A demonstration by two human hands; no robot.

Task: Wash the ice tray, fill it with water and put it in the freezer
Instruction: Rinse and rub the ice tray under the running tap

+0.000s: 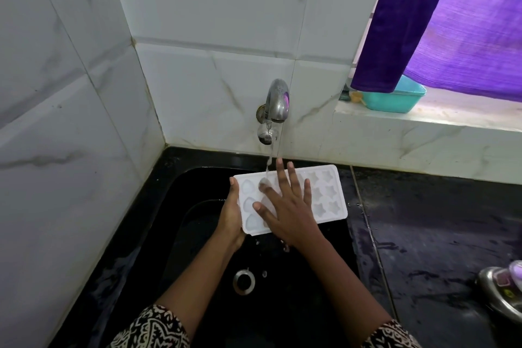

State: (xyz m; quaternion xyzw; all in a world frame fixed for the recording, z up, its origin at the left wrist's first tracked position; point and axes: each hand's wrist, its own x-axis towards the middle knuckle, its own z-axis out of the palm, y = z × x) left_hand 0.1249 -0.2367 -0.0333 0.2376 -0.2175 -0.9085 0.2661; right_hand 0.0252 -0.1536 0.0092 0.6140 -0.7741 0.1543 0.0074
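wet black counter [429,234] bears a steel dish [498,301] at its right edge.

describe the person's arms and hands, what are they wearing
The left hand and right hand are bare: no gloves, and no rings, bangles or watch show. The forearms are uncovered too. The left sleeve and right sleeve end near the elbows, in black fabric with a cream-white ornate print.

Left sleeve [149,329] and right sleeve [391,336]: black fabric, cream swirling print, hems ending well above the wrists. Left hand [230,220] and right hand [293,215]: bare.
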